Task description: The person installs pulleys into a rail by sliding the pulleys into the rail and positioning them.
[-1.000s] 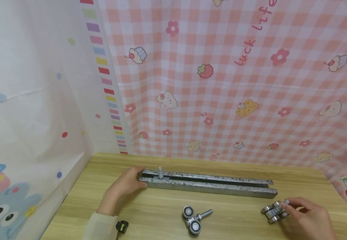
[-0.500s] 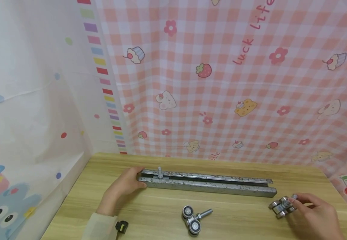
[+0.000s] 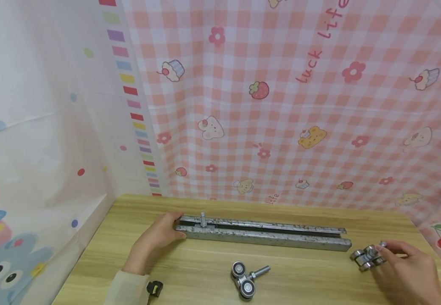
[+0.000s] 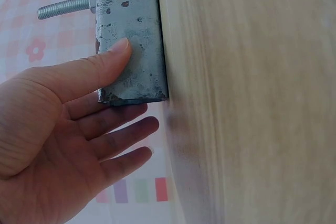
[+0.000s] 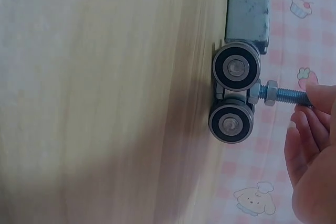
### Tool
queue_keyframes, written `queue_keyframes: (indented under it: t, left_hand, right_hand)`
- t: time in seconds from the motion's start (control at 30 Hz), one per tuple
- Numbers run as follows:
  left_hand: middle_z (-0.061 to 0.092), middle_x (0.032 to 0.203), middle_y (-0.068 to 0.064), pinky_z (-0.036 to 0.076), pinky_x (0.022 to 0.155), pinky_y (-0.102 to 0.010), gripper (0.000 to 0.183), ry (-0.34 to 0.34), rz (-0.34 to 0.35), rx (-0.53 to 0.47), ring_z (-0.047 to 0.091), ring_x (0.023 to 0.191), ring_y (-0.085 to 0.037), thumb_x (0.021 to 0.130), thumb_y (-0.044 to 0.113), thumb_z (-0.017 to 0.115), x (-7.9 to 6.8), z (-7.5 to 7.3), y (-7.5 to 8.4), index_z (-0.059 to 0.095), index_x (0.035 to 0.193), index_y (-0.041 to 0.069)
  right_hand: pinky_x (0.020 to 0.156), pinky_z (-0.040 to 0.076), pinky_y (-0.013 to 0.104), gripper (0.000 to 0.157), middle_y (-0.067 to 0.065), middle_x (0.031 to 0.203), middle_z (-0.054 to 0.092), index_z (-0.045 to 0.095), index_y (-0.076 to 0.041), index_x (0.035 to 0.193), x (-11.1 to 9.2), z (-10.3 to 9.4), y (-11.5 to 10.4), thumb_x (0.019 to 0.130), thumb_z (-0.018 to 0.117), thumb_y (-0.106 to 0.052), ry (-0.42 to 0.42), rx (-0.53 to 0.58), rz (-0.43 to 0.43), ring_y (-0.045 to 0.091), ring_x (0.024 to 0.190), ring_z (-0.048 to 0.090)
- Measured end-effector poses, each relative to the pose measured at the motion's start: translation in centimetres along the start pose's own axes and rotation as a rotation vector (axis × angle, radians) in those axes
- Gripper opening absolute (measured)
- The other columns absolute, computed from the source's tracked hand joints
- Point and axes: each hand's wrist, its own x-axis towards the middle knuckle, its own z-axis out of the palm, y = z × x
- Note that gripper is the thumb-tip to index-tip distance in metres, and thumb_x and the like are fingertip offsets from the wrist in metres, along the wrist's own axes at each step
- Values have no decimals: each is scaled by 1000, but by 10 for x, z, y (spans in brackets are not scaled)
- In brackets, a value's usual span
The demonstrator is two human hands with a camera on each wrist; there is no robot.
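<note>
A worn grey metal channel rail (image 3: 266, 239), with a slot along its top, lies across the table. My left hand (image 3: 161, 232) grips its left end, the thumb (image 4: 105, 69) pressed on the near side wall. Just right of that hand, a threaded bolt (image 3: 203, 219) stands up out of the slot; what it joins inside is mostly hidden. My right hand (image 3: 411, 264) pinches the bolt of a wheeled trolley roller (image 3: 365, 257) between thumb and fingers. Its wheels (image 5: 236, 67) are close by the rail's right end. A second trolley roller (image 3: 246, 287) lies on its side on the table.
The wood-grain table (image 3: 300, 279) ends at a pink checked cloth (image 3: 281, 106) behind and a white printed cloth (image 3: 45, 127) at left. A small black object (image 3: 154, 288) with a yellow mark is beside the left sleeve.
My right hand has carried the trolley roller to the right and a little away from me, toward the back. The left hand, the rail and the lying trolley roller have stayed put.
</note>
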Motion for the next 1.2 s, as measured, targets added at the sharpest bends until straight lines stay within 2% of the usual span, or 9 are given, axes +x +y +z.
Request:
queue_keyframes:
  t: [0.17, 0.27, 0.37, 0.47, 0.6, 0.8, 1.03, 1.2]
  left_hand:
    - [58, 145, -27, 45, 114, -56, 68, -3, -5, -1, 52, 138, -44, 86, 7, 86, 0, 0, 0, 56, 144, -10]
    - [58, 145, -27, 45, 113, -56, 67, -2, -3, 3, 52, 137, -44, 86, 7, 87, 0, 0, -1, 56, 144, -10]
    - [59, 144, -27, 46, 113, -56, 67, -1, 0, 8, 52, 137, -44, 86, 7, 87, 0, 0, -1, 57, 143, -10]
    - [59, 144, -27, 45, 113, -56, 67, 0, 0, 10, 53, 137, -44, 85, 7, 87, 0, 1, -2, 57, 143, -10]
    - [59, 144, -27, 45, 114, -56, 67, 2, -3, 8, 53, 137, -44, 85, 7, 87, 1, 1, -2, 57, 143, -9]
    - [58, 146, -26, 44, 114, -56, 67, -4, -12, -3, 51, 139, -44, 86, 7, 86, 0, 1, -1, 56, 144, -9]
    - [58, 145, -26, 45, 114, -56, 67, -1, -11, -2, 51, 138, -44, 86, 8, 86, 0, 1, -1, 56, 143, -10]
    - [59, 144, -27, 44, 114, -57, 66, 3, -2, -1, 52, 137, -45, 86, 7, 86, 0, 0, -2, 57, 143, -10]
  right_hand:
    - [52, 42, 17, 30, 10, 85, 76, 76, 8, 108, 5, -3, 5, 96, 78, -20, 5, -3, 10, -16, 69, 46]
    - [51, 43, 17, 32, 8, 84, 76, 75, 9, 108, 9, -3, 7, 96, 77, -21, 5, 5, 43, -11, 65, 50]
    - [50, 43, 18, 35, 12, 86, 76, 74, 10, 110, 13, -4, 7, 98, 76, -23, -3, 6, 85, -9, 62, 51]
    - [50, 43, 18, 37, 19, 91, 76, 74, 11, 111, 17, -3, 8, 98, 75, -24, -2, 0, 92, -15, 64, 47]
    - [49, 43, 19, 38, 23, 95, 75, 74, 11, 111, 21, -2, 9, 99, 75, -25, 0, -17, 67, -18, 66, 44]
    - [50, 42, 21, 40, 18, 93, 76, 74, 8, 113, 25, 1, 9, 100, 73, -30, -26, -18, 64, -16, 66, 46]
    - [48, 44, 20, 32, 19, 91, 77, 75, 8, 110, 25, 5, 3, 98, 76, -23, 4, -16, 20, -14, 63, 49]
    - [48, 41, 18, 27, 20, 89, 76, 76, 8, 106, 26, 8, 2, 96, 78, -17, 38, -22, -27, -17, 64, 45]
